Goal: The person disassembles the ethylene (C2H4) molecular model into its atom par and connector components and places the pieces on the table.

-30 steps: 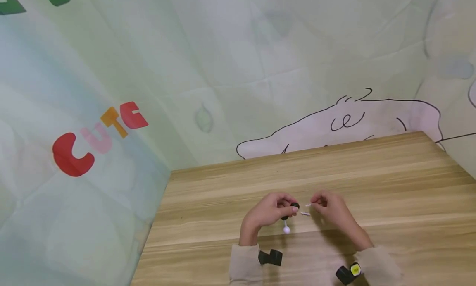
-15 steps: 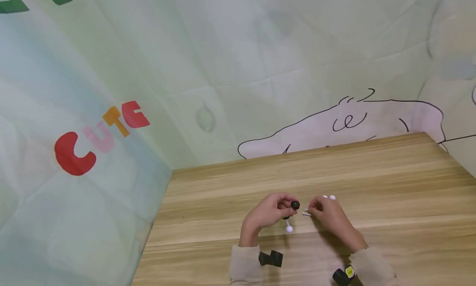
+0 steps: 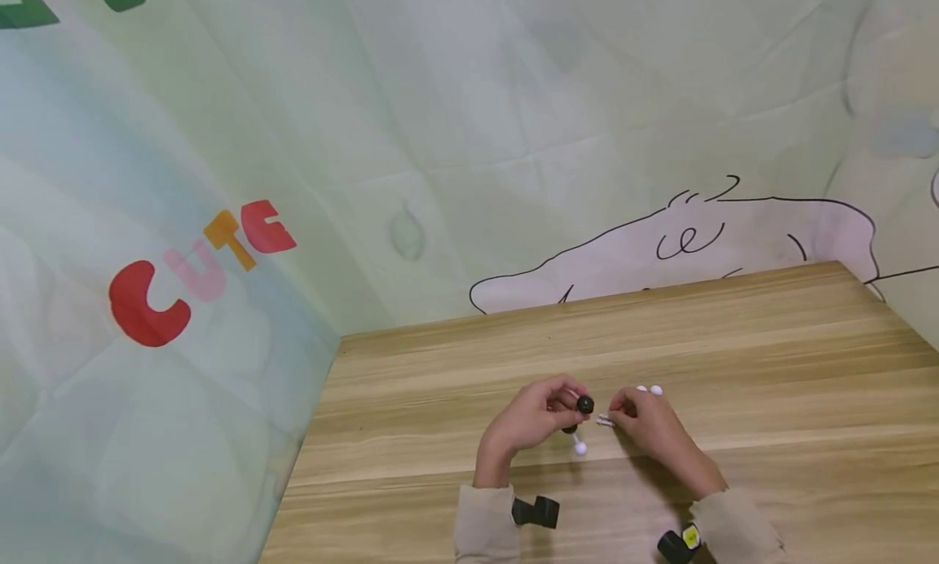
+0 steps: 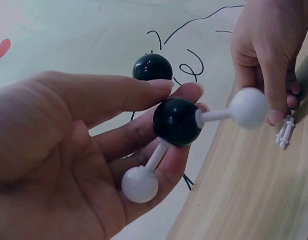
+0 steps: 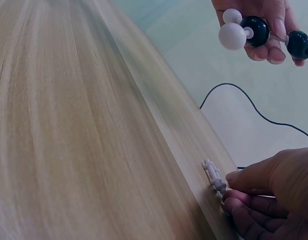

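Observation:
My left hand (image 3: 530,416) pinches a ball-and-stick molecular model between thumb and fingers, raised above the table. In the left wrist view, one black ball (image 4: 177,121) carries two white sticks, ending in a white ball (image 4: 249,108) and another white ball (image 4: 139,184). A second black ball (image 4: 152,67) shows beyond my thumb; the link between the black balls shows in the right wrist view. Low at the tabletop, my right hand (image 3: 649,421) has thumb and fingertips pinched at the end of small white connector sticks (image 5: 214,175), lying side by side.
The wood-grain table (image 3: 440,385) spreads around both hands, meeting a printed cloth backdrop (image 3: 440,140) at its back and left edges. Two loose white balls (image 3: 656,390) sit just behind the right hand, one partly hidden.
My right hand has brought its connector stick toward the one on the table, so they now lie close together. Two white balls have come into view behind it. The held model has turned slightly.

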{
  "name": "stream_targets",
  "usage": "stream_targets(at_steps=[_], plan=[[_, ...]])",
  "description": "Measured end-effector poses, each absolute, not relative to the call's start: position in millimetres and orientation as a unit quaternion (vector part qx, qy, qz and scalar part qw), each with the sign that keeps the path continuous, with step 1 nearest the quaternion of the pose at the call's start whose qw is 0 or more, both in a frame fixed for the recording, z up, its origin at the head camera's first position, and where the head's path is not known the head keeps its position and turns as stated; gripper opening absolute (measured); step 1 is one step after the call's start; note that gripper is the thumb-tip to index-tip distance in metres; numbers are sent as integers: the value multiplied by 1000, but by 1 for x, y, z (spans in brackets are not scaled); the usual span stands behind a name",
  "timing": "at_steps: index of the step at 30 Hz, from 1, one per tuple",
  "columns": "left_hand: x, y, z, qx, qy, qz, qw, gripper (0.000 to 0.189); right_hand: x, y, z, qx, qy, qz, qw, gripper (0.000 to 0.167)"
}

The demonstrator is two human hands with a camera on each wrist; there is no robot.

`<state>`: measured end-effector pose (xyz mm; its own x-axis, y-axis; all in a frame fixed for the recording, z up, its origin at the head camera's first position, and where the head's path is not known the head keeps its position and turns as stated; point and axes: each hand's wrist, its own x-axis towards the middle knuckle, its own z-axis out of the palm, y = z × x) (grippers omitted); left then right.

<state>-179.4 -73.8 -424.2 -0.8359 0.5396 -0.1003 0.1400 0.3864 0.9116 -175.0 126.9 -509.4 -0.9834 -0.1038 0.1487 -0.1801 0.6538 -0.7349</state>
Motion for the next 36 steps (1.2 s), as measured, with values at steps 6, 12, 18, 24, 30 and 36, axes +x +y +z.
stream_targets(at_steps=[6, 12, 18, 24, 30, 36], plan=[[-181, -74, -427, 220, 802, 519, 196, 21, -175, 127, -510, 74, -910, 405, 51, 5], [-181, -74, -428, 225, 797, 529, 185, 21, -173, 129, -505, 64, -905, 417, 57, 8], [-181, -73, -428, 217, 790, 546, 174, 21, -168, 130, -481, 59, -881, 464, 74, 17], [-181, -70, -428, 209, 794, 543, 173, 21, -159, 129, -458, 84, -855, 509, 51, 27], [-179, -68, -427, 207, 799, 537, 175, 21, -155, 128, -451, 128, -836, 533, 21, 31], [-178, -68, -428, 205, 809, 522, 177, 16, -154, 128, -452, 146, -828, 541, 3, 30]])
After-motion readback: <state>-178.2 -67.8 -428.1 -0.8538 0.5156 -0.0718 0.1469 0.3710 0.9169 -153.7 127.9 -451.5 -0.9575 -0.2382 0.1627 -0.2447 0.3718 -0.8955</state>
